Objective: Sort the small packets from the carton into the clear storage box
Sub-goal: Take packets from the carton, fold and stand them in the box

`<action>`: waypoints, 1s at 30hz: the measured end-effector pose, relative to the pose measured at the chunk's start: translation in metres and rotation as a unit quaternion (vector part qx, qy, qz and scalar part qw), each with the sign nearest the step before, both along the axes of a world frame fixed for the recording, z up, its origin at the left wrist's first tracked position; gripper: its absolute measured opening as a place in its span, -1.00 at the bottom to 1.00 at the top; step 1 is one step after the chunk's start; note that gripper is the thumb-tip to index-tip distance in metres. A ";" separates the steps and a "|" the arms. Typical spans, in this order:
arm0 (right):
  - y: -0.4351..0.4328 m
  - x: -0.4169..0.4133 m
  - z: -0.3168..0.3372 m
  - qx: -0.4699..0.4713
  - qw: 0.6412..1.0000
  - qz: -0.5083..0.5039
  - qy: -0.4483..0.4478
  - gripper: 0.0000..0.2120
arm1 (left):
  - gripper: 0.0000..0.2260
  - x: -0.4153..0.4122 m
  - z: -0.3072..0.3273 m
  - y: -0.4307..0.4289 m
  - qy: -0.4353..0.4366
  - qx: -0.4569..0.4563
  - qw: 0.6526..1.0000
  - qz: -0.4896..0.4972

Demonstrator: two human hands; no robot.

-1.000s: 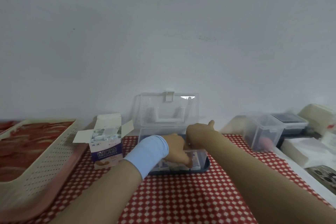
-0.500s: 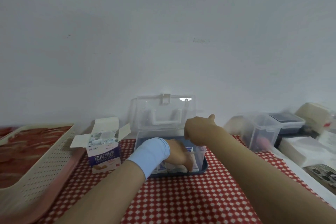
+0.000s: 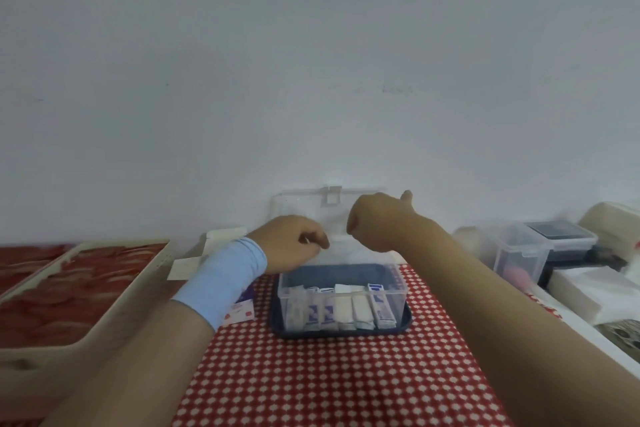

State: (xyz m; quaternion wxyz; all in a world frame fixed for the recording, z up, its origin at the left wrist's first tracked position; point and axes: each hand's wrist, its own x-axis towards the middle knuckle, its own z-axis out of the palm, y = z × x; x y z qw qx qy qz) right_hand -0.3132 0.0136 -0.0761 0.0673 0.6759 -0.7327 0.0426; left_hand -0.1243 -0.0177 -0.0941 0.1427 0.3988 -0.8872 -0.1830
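A perforated cream basket point(image 3: 104, 291) sits left. The white carton point(image 3: 221, 239), flaps open, hides behind the left hand point(image 3: 294, 243), whose fingers are curled; I cannot tell if they pinch anything. Flat packets point(image 3: 343, 310) stand in a row in the clear box point(image 3: 398, 291). The right hand point(image 3: 377, 225) is fisted with the thumb out; its grip is unclear.

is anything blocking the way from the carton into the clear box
Nothing visible does. The clear box has its lid standing up at the back, and the packets fill only its front row. The left hand and right hand hover above its rear rim; the carton is mostly hidden behind the left wrist.
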 end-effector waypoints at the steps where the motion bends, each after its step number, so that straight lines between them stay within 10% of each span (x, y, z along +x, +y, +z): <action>1: 0.000 0.010 0.004 -0.016 0.999 0.025 -0.037 -0.73 | -0.81 0.011 0.003 -0.002 0.026 -0.015 0.999 0.019; 6: -0.002 0.072 0.008 -0.028 0.965 0.164 -0.205 -0.79 | -0.82 0.067 0.005 -0.010 0.081 -0.055 0.990 0.105; 23: -0.050 0.162 -0.039 0.009 0.982 0.161 -0.097 -0.72 | -0.79 0.148 -0.050 -0.032 0.114 -0.037 0.974 0.194; 30: -0.059 0.153 -0.040 -0.067 0.948 0.162 -0.265 -0.75 | -0.87 0.152 -0.052 -0.041 0.154 -0.019 0.972 0.178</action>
